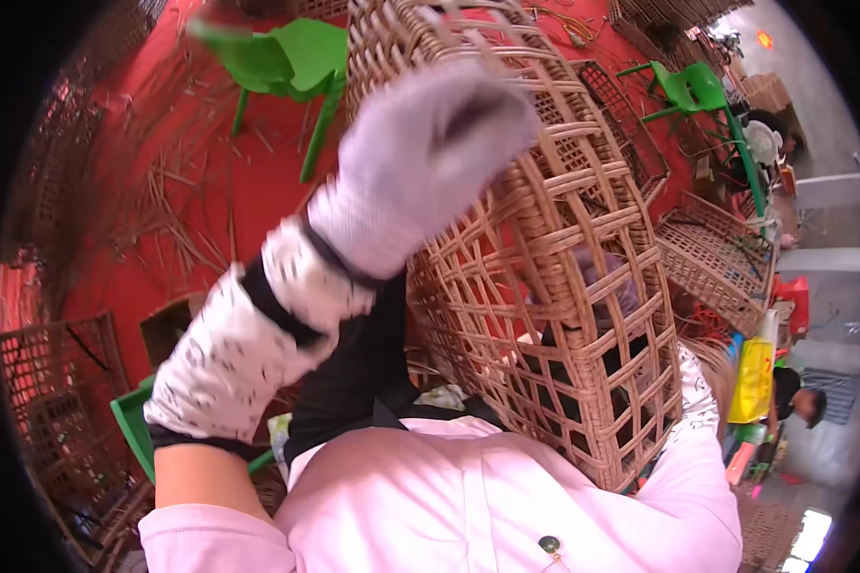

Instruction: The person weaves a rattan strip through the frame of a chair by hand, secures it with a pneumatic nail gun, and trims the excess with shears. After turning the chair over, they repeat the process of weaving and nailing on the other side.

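1. Looking down from the head view, the large tan woven rattan basket frame (554,267) fills the middle and right of the picture, tilted with its open lattice side toward the person, its near end close against the pink shirt (506,497) — likely braced on the lap so the weave stays put.
2. The left hand (420,158), in a pale grey knit glove, is raised against the far upper part of the frame, fingers curled loosely over the weave; it looks blurred, and I cannot tell whether it grips a strand or merely presses there.
3. The right hand (607,282) shows only dimly through the lattice — it seems to be inside the frame, probably steadying it from within; its grip cannot be judged.
4. A white speckled sleeve guard (248,344) covers the left forearm.
5. On the red floor (220,191) to the far left lie loose rattan strips (167,205) beside a green plastic chair (291,62); flat woven panels (717,258) rest at right.
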The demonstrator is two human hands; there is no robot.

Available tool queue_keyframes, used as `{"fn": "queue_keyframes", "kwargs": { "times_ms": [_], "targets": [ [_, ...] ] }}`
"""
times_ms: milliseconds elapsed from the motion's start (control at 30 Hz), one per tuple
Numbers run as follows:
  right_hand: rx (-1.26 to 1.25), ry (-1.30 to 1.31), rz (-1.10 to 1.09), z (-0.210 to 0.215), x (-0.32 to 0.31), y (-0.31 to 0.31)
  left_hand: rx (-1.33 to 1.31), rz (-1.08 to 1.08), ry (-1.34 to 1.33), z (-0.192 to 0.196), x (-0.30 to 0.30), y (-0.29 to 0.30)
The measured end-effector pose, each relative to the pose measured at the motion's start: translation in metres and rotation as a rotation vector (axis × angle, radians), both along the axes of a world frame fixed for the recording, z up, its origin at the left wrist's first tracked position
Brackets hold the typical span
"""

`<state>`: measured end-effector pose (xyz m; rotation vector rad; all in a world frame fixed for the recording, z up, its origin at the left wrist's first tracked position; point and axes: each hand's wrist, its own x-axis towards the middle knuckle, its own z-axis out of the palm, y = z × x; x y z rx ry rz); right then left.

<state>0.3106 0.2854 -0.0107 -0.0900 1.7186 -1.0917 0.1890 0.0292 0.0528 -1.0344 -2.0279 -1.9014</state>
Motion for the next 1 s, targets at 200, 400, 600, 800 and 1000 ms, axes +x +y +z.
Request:
{"fn": "queue_keyframes", "kwargs": {
  "times_ms": [200,400,600,800,1000],
  "targets": [
    [-0.036,0.047,-0.256,0.016,0.010,0.005,0.127,0.014,-0.346,-0.070,0.086,-0.002],
    [-0.113,0.176,-0.513,0.024,0.008,0.009,0.125,0.009,-0.162,-0.075,0.101,0.007],
    [-0.277,0.290,-0.734,0.009,-0.017,0.006,-0.085,0.044,-0.196,-0.064,0.109,0.024],
    [-0.407,0.358,-0.875,0.004,-0.011,0.011,0.027,-0.379,-0.538,-0.067,0.076,0.028],
    [-0.521,0.375,-1.006,-0.014,0.024,0.019,-0.399,-0.252,-0.208,-0.057,0.062,0.030]
  ]
}}
